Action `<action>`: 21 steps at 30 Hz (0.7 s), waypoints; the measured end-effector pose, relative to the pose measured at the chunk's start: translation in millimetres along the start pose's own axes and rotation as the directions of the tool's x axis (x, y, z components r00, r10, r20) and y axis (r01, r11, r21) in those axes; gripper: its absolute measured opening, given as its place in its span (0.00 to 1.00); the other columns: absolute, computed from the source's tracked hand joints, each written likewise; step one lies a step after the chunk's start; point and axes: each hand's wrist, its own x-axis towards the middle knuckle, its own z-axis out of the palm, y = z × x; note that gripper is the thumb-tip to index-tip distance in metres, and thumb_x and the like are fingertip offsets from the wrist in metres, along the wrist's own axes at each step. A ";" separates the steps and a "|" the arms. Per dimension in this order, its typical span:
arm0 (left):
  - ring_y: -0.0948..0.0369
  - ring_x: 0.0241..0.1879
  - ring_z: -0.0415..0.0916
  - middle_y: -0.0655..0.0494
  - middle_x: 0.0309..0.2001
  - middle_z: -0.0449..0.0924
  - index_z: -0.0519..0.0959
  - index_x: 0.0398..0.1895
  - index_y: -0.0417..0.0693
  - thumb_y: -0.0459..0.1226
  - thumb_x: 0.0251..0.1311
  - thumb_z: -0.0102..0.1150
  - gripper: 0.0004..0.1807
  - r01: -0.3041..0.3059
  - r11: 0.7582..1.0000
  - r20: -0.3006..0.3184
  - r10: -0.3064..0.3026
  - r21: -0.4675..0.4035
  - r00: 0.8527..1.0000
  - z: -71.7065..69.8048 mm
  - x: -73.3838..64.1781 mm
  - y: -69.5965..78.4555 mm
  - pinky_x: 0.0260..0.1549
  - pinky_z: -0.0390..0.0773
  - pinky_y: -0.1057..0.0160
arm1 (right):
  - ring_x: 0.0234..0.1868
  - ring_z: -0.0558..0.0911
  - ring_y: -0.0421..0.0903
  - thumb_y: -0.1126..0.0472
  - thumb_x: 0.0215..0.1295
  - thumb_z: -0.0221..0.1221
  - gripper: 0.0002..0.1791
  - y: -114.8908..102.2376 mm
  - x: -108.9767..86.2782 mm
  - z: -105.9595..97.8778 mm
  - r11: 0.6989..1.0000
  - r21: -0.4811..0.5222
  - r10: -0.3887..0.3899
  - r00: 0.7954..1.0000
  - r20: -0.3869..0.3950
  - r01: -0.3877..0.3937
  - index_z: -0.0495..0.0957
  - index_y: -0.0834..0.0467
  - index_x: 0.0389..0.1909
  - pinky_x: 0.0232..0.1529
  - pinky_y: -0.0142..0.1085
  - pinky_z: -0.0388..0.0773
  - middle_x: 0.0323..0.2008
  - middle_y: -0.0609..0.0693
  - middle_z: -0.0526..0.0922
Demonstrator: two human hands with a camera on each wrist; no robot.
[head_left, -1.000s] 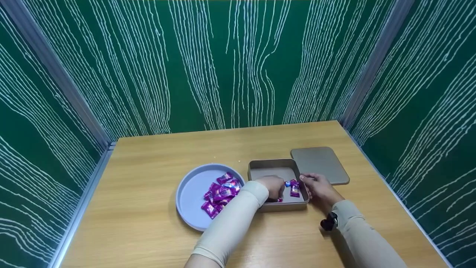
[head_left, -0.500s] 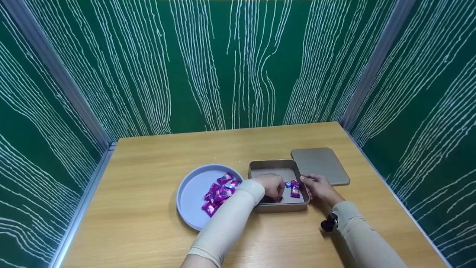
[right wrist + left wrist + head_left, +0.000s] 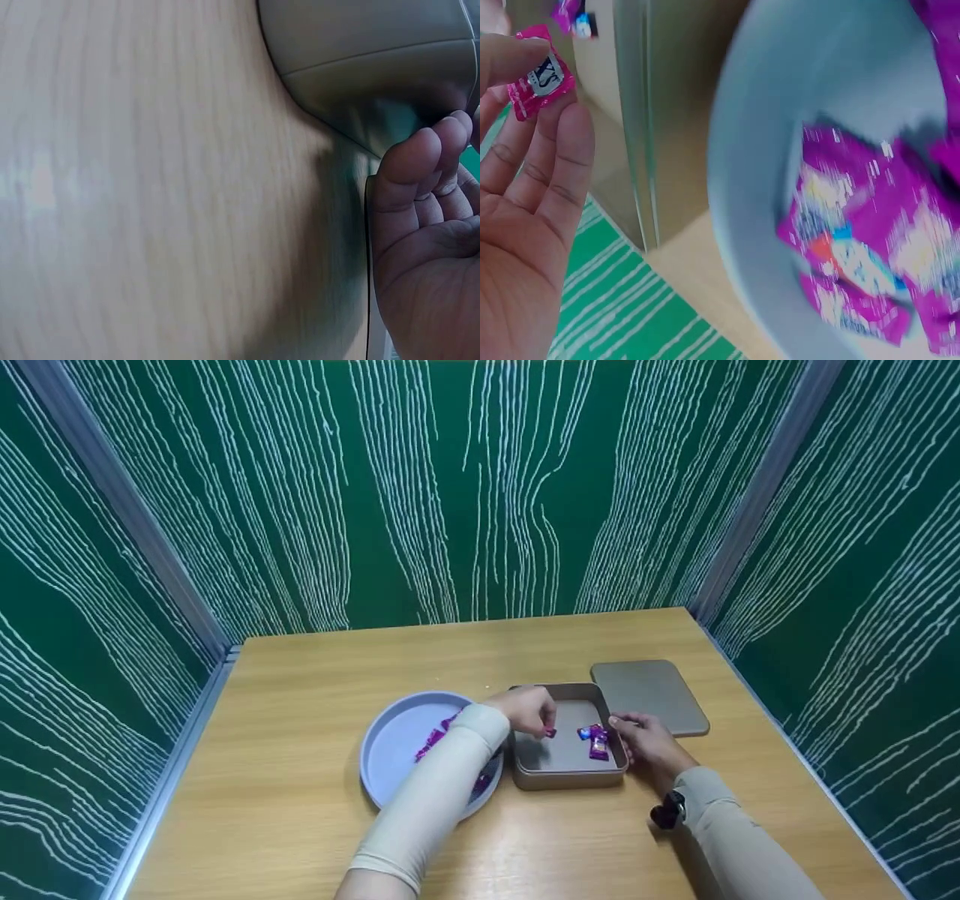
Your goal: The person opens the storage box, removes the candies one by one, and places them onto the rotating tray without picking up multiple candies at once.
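My left hand is over the left part of a brown metal tin, pinching a small pink wrapped candy between thumb and fingers. Several purple and blue wrapped candies lie inside the tin on its right side. At the tin's right wall, my right hand grips the rim, thumb on top and fingers against the outside. A round pale-blue tray stands left of the tin with more purple wrapped candies in it. My left forearm hides part of that pile in the head view.
The tin's flat lid lies on the wooden table, behind and right of the tin. Green panels with white lines close off the table's back and sides. A dark device is strapped to the right wrist.
My left hand has risen from the tin's floor and moved left and back, with the pink candy now in its fingers. The right hand stays at the tin's wall.
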 end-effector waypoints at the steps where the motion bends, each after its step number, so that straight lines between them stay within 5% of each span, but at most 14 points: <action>1: 0.68 0.27 0.72 0.60 0.30 0.87 0.89 0.33 0.46 0.29 0.55 0.71 0.04 0.003 1.000 0.000 -0.003 -0.009 1.000 -2.8 -2.9 -2.0 0.24 0.70 0.72 | 0.21 0.73 0.37 0.55 0.85 0.57 0.32 0.4 0.1 0.2 1.000 0.008 -0.004 1.000 0.002 0.004 0.64 0.74 0.76 0.22 0.30 0.75 0.23 0.42 0.76; 11: 0.67 0.30 0.74 0.56 0.34 0.88 0.90 0.36 0.44 0.30 0.58 0.72 0.04 0.038 0.993 -0.046 -0.043 -0.110 0.998 -20.1 -32.8 -29.0 0.30 0.74 0.72 | 0.25 0.75 0.37 0.55 0.86 0.56 0.31 0.3 0.2 -2.0 1.000 0.022 0.022 1.000 0.015 -0.022 0.66 0.71 0.76 0.24 0.30 0.75 0.29 0.43 0.78; 21: 0.66 0.27 0.73 0.64 0.26 0.80 0.86 0.28 0.50 0.30 0.56 0.71 0.05 0.109 0.983 0.004 -0.109 -0.147 0.994 -32.1 -61.8 -61.4 0.28 0.75 0.69 | 0.26 0.76 0.37 0.53 0.85 0.56 0.30 1.0 0.3 -1.6 0.999 -0.038 -0.013 1.000 0.003 0.013 0.68 0.72 0.74 0.26 0.31 0.77 0.29 0.43 0.79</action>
